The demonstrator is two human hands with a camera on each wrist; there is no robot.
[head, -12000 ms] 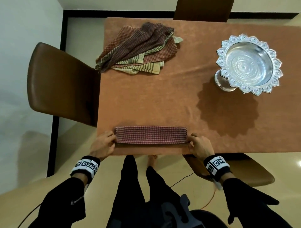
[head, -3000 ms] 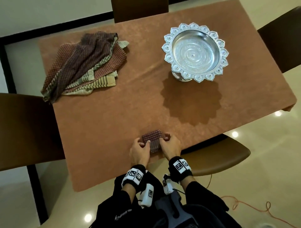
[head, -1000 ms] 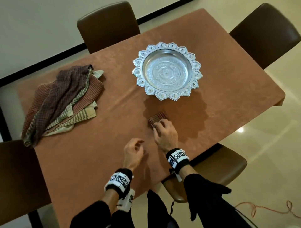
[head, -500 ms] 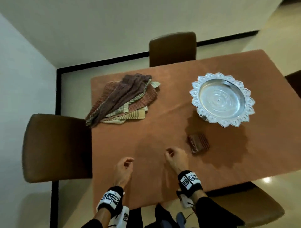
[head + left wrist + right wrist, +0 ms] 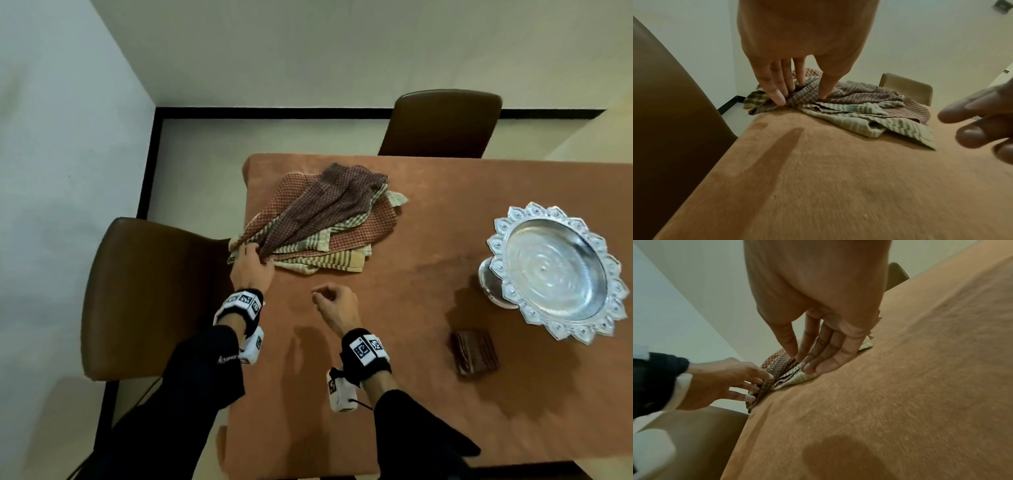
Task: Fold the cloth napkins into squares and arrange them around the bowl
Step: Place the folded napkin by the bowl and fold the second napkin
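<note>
A pile of unfolded checked and striped napkins (image 5: 318, 222) (image 5: 859, 105) (image 5: 777, 369) lies at the table's far left. My left hand (image 5: 251, 263) (image 5: 801, 95) (image 5: 760, 384) is at the pile's near-left corner and pinches the top brown checked napkin between thumb and fingers. Over bare table just right of it, my right hand (image 5: 334, 301) (image 5: 801, 363) (image 5: 972, 126) hovers with loosely curled fingers and holds nothing. One folded brown square napkin (image 5: 476, 356) lies in front of the silver scalloped bowl (image 5: 555, 270) at the right.
The table (image 5: 428, 240) has a brown cloth cover. A brown chair (image 5: 144, 294) stands against its left side, just beyond my left hand, and another chair (image 5: 442, 123) at the far side. Walls close the corner behind.
The right hand left the folded napkin by the bowl and drew back. Since half a second ago my left hand has reached forward from the table's near part to the pile's corner.
</note>
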